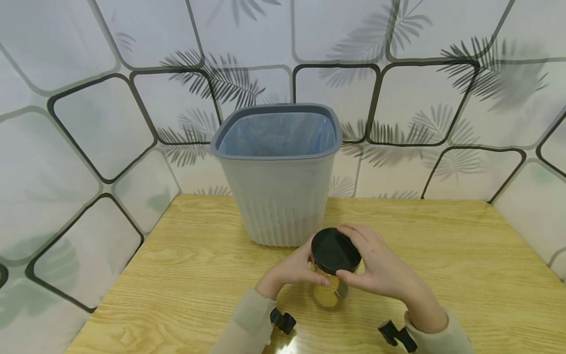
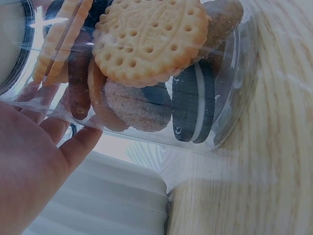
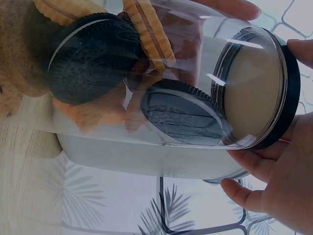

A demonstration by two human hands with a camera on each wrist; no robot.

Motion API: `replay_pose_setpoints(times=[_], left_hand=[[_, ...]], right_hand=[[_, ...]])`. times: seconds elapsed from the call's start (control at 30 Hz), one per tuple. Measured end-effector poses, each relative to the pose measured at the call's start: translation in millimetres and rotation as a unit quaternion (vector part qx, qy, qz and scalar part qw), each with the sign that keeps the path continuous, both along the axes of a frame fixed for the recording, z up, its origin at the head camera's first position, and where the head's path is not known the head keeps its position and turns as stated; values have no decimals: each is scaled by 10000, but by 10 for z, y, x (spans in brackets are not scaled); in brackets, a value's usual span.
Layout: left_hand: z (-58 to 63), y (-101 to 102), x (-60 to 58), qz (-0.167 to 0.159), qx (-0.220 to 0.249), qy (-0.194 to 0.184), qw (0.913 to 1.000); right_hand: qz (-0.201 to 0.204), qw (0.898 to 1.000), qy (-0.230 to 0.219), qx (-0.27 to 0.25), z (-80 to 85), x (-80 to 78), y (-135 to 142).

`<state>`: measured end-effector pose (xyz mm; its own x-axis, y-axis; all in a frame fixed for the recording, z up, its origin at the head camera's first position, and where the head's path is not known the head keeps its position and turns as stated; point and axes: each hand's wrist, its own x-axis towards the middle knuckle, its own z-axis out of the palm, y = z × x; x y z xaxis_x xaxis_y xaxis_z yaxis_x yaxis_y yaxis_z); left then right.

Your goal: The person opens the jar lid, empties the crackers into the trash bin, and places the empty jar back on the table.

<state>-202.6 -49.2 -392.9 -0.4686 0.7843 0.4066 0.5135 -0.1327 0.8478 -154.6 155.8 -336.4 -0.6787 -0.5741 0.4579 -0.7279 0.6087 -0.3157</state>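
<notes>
A clear jar [image 1: 326, 304] with a round black lid [image 1: 336, 250] stands upright on the wooden table. My left hand [image 1: 292, 268] holds the jar's side, fingers and thumb curved around it. From the other side, my right hand [image 1: 382, 268] grips the lid at its rim, with fingertips and thumb on opposite edges. Mixed biscuits fill much of the jar: a round yellow biscuit with small holes [image 2: 149, 41], dark sandwich cookies [image 3: 95, 58], pale cream-filled sandwich biscuits [image 3: 151, 36] and brown pieces. The lid is on the jar's mouth; whether it is loose cannot be told.
Just behind the jar stands a pale grey bin [image 1: 283, 196] with a blue-grey rim and a thin liner inside. The light wooden table [image 1: 185, 275] meets walls [image 1: 336, 39] patterned with leaves and dark outlines. Black wrist devices [image 1: 283, 321] sit at both sleeves.
</notes>
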Motion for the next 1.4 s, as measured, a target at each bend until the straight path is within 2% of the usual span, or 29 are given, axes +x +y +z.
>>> replay_pose_setpoints(times=[0.17, 0.63, 0.87, 1.1, 1.4], left_hand=[[143, -14, 85, -19, -21, -16, 10000], [139, -15, 78, -120, 13, 19, 9999], [-68, 2, -39, -53, -27, -4, 10000], [121, -12, 80, -127, 23, -115, 9999], [143, -10, 83, -88, -9, -29, 10000]], right_hand=[[59, 10000, -14, 38, 5, 0, 3], [-271, 9995, -9, 148, -4, -3, -21], [-381, 9992, 54, 144, -17, -2, -23], [-441, 9990, 8, 111, -41, 2, -20], [-387, 9992, 121, 72, -47, -22, -22]])
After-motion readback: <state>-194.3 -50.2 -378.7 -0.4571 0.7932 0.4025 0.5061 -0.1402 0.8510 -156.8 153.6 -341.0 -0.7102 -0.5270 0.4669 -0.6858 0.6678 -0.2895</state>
